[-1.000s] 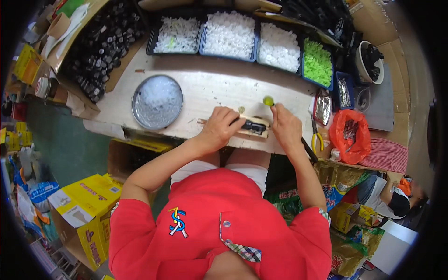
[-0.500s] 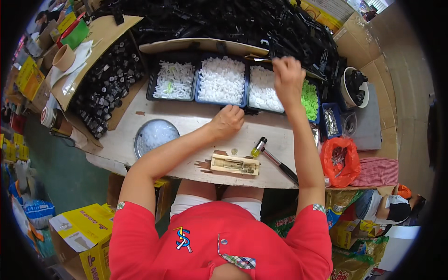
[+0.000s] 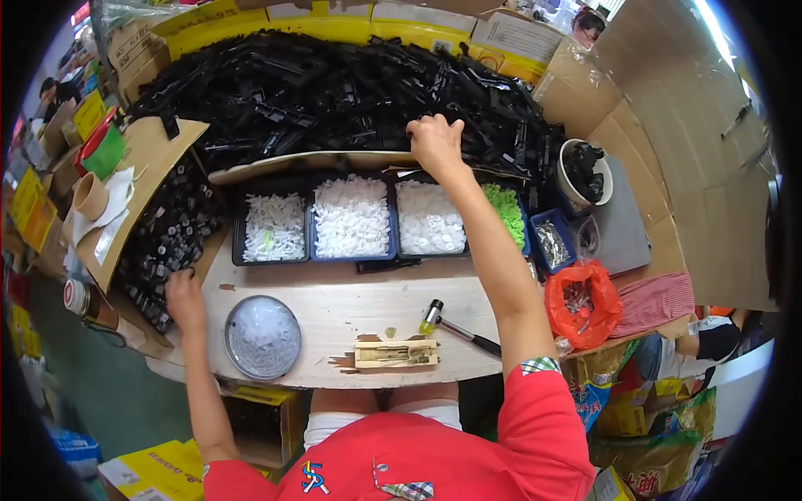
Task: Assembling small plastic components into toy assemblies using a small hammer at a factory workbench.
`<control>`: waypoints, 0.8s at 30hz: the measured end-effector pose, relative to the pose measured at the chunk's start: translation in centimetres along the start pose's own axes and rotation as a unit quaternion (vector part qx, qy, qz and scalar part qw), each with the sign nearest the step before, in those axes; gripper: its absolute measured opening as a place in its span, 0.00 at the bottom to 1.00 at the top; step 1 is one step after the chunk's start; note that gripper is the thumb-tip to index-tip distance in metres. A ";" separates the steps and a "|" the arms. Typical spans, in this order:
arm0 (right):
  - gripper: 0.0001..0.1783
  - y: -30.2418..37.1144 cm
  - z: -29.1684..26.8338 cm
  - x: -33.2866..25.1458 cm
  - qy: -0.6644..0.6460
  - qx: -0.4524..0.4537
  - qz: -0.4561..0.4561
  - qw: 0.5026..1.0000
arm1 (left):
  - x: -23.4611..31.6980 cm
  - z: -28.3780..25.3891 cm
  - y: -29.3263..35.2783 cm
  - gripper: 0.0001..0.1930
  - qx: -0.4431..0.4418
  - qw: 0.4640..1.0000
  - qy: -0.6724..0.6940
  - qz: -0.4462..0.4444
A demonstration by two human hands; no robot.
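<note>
Work surface: pale, brown-stained tabletop [image 3: 330, 288].
Near edge: rectangular, pale wooden block [image 3: 397, 354] with a slotted recess; to its right, a black-handled hammer [image 3: 474, 338] with a yellow-tipped head, lying slantwise.
Left: round, shallow, grey dish [image 3: 266, 371] holding translucent whitish pieces [image 3: 261, 326]; left of it, a brown cardboard bin [image 3: 154, 167] of small black parts [image 3: 171, 230].
Back row: four dark plastic trays [image 3: 355, 258], three holding white pieces [image 3: 352, 219], one bright green pieces [image 3: 503, 207].
</note>
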State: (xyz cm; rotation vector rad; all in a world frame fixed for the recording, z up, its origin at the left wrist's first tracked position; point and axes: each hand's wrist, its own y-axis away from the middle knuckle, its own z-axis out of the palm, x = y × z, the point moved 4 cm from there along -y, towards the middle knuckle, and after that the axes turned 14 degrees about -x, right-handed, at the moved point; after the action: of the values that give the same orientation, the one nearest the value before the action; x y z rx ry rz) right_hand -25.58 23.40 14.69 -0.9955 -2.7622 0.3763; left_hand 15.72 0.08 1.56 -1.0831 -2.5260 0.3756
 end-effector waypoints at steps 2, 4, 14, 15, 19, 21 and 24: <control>0.09 0.1 0.1 1.0 -0.022 0.087 0.001 0.996 | -2.7 0.7 -1.1 0.09 -0.010 0.999 -0.042 -0.034; 0.09 -0.3 -0.8 2.8 -0.070 0.173 0.033 0.982 | -4.0 1.8 -1.7 0.16 -0.038 0.984 -0.118 -0.131; 0.18 11.5 -7.1 -4.3 -0.228 -0.044 -0.249 0.940 | -7.8 4.8 0.3 0.22 -0.046 0.987 -0.052 -0.148; 0.16 14.8 -5.6 -5.5 -0.228 -0.090 -0.255 0.935 | -7.5 4.9 0.2 0.18 -0.048 0.992 -0.034 -0.115; 0.09 25.1 0.5 -8.7 -0.212 -0.204 -0.268 0.918 | -2.9 3.4 0.5 0.12 -0.007 0.999 -0.010 0.030; 0.08 27.1 1.6 -9.8 -0.220 -0.228 -0.244 0.917 | -2.5 3.7 0.8 0.15 -0.022 0.997 0.080 0.001; 0.07 28.1 4.1 -10.9 -0.265 -0.183 -0.232 0.918 | -2.6 2.2 2.3 0.13 -0.092 0.973 0.209 -0.044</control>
State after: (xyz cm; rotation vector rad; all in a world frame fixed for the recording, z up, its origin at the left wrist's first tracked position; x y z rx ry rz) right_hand -1.46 36.57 1.53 -0.2696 -3.5232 0.0504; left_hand 17.88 -0.47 -1.90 -0.9878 -2.2464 -0.1066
